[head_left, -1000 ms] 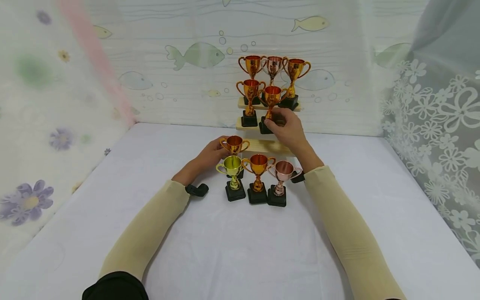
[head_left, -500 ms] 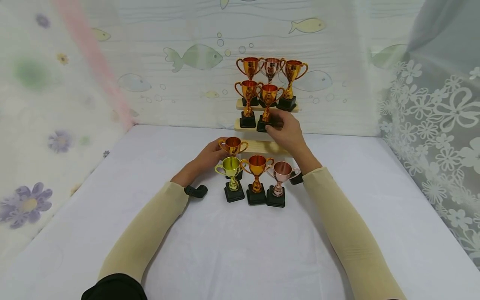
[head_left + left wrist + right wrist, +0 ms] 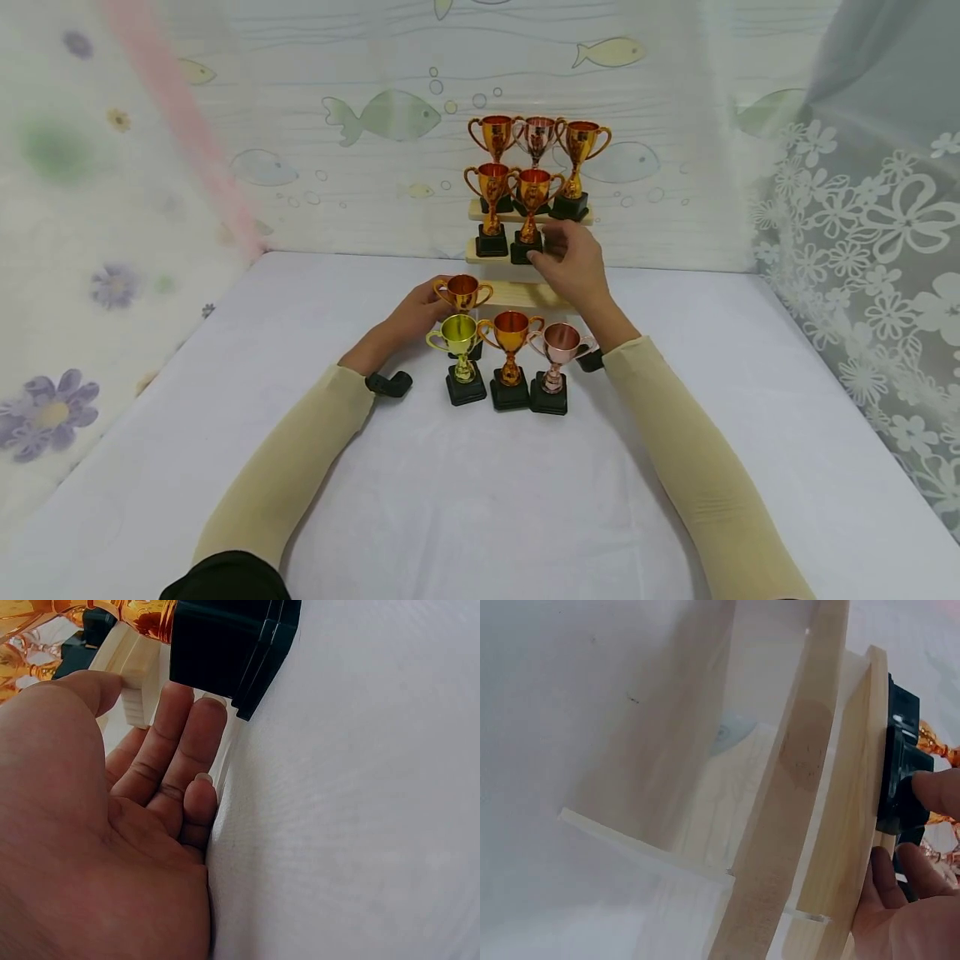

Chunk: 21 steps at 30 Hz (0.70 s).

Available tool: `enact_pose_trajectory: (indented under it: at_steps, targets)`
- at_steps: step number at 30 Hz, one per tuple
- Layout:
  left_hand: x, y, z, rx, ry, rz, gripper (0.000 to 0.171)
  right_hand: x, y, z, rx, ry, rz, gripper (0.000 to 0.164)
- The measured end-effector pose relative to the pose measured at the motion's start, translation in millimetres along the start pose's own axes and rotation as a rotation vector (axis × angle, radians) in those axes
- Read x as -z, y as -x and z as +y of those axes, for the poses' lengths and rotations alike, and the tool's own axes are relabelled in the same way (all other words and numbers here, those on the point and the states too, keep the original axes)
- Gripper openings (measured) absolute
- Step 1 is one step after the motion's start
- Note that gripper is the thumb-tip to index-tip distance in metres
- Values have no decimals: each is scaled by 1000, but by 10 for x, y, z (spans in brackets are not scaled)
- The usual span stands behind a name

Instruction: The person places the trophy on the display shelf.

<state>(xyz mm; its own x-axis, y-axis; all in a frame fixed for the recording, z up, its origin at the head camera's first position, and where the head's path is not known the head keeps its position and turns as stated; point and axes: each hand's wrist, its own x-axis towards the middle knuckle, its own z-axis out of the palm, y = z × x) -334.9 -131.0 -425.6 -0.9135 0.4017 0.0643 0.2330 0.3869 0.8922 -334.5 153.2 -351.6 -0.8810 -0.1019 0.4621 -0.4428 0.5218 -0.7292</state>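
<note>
My right hand pinches the black base of a gold trophy cup at the right of the middle step. In the right wrist view, its thumb lies on that black base, at the wooden step's edge. A second gold trophy stands beside it on the left. My left hand rests at the left side of the wooden tiered stand. In the left wrist view, the thumb touches the end of a wooden step and the fingers lie loosely bent against the stand's side, holding no trophy.
Three trophies, gold, pink and gold, stand on the top step. In front of the stand are a yellow-green cup, a gold cup, a pink cup and another gold cup. A white cloth covers the table.
The trophy in my right hand has come slightly left and down, nearer the gold one on the middle step, and now stands more upright. My left hand keeps its place.
</note>
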Motion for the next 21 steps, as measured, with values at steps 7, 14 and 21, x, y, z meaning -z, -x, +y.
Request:
enact_pose_trajectory:
  at_steps: [7,14,21]
  targets:
    - [17,-12,-27,-13,5,3,45,22,32,-31,-17,-36,8,47]
    - [8,-15,-43,-17,21,-3,44,69,108,-36,-62,-48,-15,40]
    - [11,-24,-55,-17,32,-7,44,131,170,-105,-91,-64,-46,32]
